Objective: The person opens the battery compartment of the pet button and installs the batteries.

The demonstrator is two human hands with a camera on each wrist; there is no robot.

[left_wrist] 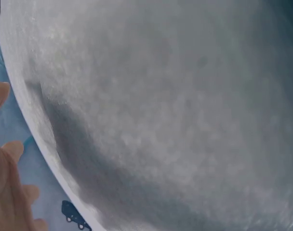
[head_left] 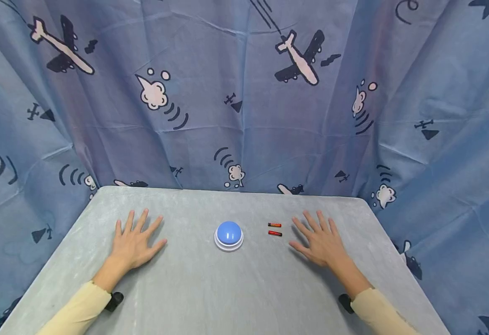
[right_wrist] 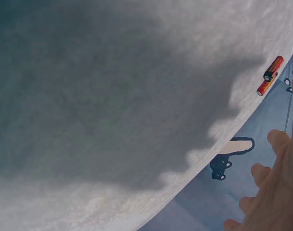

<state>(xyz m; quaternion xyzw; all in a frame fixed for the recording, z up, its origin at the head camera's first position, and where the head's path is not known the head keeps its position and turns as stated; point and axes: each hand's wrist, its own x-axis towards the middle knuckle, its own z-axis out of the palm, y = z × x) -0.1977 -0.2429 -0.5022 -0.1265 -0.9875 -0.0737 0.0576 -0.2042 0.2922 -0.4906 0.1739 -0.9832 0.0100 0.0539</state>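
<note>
My left hand [head_left: 132, 246] is spread over the left part of the table, fingers straight and holding nothing. On the other side my right hand [head_left: 321, 242] is likewise spread, palm down and holding nothing. Between them sits a round blue push button [head_left: 229, 233] on a white base. Two small red batteries, an upper battery [head_left: 274, 224] and a lower battery [head_left: 275, 233], lie side by side just left of my right fingertips. In the right wrist view, one battery [right_wrist: 273, 68] shows near the table's edge, apart from my right hand [right_wrist: 276, 187]. The left wrist view shows part of my left hand [left_wrist: 9, 183].
A pale grey cloth covers the table [head_left: 227, 293]. Behind and around it hangs a blue curtain [head_left: 211, 56] printed with planes and clouds. Dark wrist cameras sit under the left wrist [head_left: 114, 301] and right wrist [head_left: 346, 303].
</note>
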